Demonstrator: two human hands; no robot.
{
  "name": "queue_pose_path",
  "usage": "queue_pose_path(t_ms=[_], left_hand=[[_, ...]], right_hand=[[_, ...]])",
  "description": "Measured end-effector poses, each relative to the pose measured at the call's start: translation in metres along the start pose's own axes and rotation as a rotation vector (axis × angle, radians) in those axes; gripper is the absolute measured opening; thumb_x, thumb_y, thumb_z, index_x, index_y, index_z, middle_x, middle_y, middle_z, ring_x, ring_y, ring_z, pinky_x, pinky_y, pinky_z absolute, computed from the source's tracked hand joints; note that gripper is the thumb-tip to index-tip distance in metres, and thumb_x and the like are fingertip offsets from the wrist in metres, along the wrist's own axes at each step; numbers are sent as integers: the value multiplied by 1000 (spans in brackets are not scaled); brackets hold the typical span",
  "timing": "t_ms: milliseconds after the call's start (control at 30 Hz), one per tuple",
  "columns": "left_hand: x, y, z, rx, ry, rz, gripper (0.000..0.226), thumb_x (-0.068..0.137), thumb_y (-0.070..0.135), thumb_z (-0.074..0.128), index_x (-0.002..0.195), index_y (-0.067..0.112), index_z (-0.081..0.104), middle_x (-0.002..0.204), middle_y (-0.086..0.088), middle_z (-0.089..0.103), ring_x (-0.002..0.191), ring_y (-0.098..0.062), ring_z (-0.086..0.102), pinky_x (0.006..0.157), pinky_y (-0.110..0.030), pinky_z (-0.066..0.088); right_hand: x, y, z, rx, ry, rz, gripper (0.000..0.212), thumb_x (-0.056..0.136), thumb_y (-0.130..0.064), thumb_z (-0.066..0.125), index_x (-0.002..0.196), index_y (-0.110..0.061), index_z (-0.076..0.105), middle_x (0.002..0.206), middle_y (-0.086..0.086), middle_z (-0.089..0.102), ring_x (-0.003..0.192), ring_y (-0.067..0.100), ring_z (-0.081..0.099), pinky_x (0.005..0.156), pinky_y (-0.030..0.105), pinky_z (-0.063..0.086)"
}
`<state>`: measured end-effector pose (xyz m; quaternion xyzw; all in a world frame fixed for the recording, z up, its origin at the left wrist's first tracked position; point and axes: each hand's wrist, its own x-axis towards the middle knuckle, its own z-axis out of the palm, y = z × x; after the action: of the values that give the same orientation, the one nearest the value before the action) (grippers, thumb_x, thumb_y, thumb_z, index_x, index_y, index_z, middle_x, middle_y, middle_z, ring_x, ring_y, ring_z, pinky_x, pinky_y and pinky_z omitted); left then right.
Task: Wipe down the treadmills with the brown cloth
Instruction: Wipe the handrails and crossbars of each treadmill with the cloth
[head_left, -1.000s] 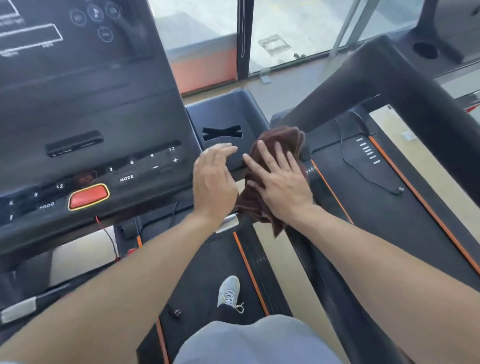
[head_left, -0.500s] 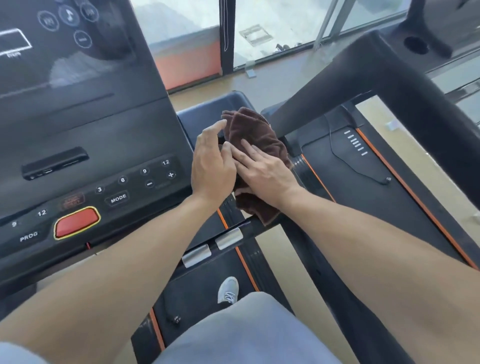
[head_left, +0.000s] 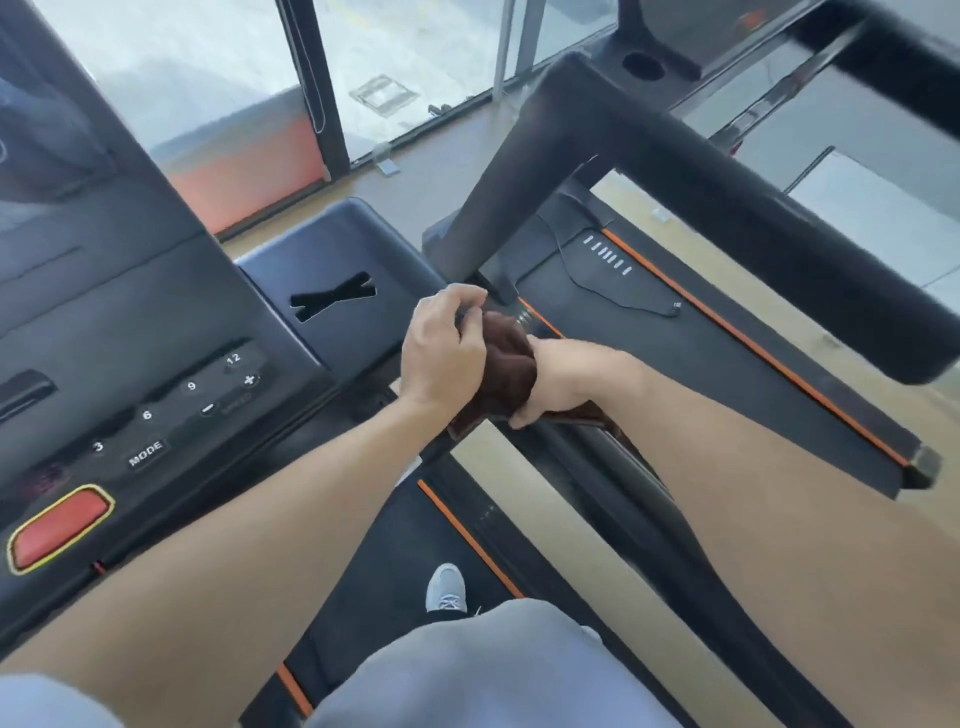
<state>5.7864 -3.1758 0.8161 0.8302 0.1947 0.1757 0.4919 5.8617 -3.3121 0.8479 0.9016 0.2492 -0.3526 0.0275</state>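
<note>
The brown cloth (head_left: 511, 364) is bunched between the two hands, just off the right edge of the treadmill console (head_left: 156, 332) and over the handrail (head_left: 613, 467) that runs back toward the person. The left hand (head_left: 441, 353) sits on the cloth's left side with its fingers curled over the upper end of the bundle, gripping it. The right hand (head_left: 558, 382) comes in from the other side, thumb and fingers wrapped round the lower part of the cloth, pressing it against the rail; a flat tail of cloth trails out under the right wrist. Both hands touch the cloth and lie close together, almost meeting across it. Just left of the left hand is the console's side tray (head_left: 337, 291) with an X-shaped slot. Further left are the keypad (head_left: 176, 410), marked MODE and with numbers, and a red stop button (head_left: 60, 527). Beyond the right hand stands the neighbouring treadmill's black deck (head_left: 701, 353) with its orange stripe, and its thick upright (head_left: 524, 171) rises above both hands. Below the arms, a grey shoe (head_left: 447, 590) stands on the belt.
</note>
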Motion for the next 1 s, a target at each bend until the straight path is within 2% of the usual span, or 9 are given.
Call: queue_pose_path(t_ms=[67,133,233,333,433,567,667,800,1000], left_hand=[[-2,0,11,150,-147,123,24,103,23,54,121,20,70,109,16,65,119,-17,56,107,-26,36],[-8,-5,23,372,-348,302,35,103,37,48,128,20,67,127,4,69,135,-20,51,123,-38,22],[-32,-5,44,532,-520,506,47,104,47,45,139,19,60,137,1,64,143,-23,44,128,-47,12],[-62,1,64,583,-518,644,48,104,46,46,141,18,58,140,1,61,146,-27,41,128,-50,11],[-89,7,78,595,-481,664,48,105,43,43,140,15,58,142,-2,60,146,-30,40,127,-53,12],[-127,14,90,579,-462,638,51,106,42,42,145,11,54,146,-5,56,147,-29,38,128,-53,10],[-162,23,102,547,-482,637,53,104,43,42,146,11,52,147,-6,53,148,-29,35,127,-53,10],[-222,39,130,508,-501,630,56,102,42,44,149,12,48,149,-5,49,152,-30,27,128,-52,7],[-300,75,179,461,-408,522,49,92,40,49,133,17,60,132,-1,60,143,-27,41,127,-52,14]], right_hand=[[-17,23,13,37,-120,5,83,68,-48,92,137,-24,53,125,0,68,103,24,64,86,30,48],[-39,41,24,64,-183,6,80,71,-39,93,137,-23,51,124,-4,65,101,21,60,83,25,42],[-65,65,45,56,-247,62,97,67,-37,96,145,-23,39,125,-5,59,101,20,55,87,25,41],[-83,88,66,142,-298,103,118,61,-56,94,154,-25,28,133,-5,59,113,21,58,102,33,46],[-105,103,85,309,-264,117,109,75,-82,67,159,-31,20,140,-5,57,116,18,58,103,30,43],[-133,124,110,553,-171,140,87,92,-81,26,164,-35,10,156,-3,48,133,19,52,112,29,33],[-157,145,130,590,-140,123,78,99,-69,42,163,-36,13,153,-5,50,130,17,53,105,26,35],[-198,176,158,628,-90,92,81,95,-54,66,159,-36,21,129,-12,58,113,13,59,93,23,42],[-255,230,230,806,181,15,66,88,-49,75,146,-47,43,125,-20,66,113,7,63,102,35,50]])
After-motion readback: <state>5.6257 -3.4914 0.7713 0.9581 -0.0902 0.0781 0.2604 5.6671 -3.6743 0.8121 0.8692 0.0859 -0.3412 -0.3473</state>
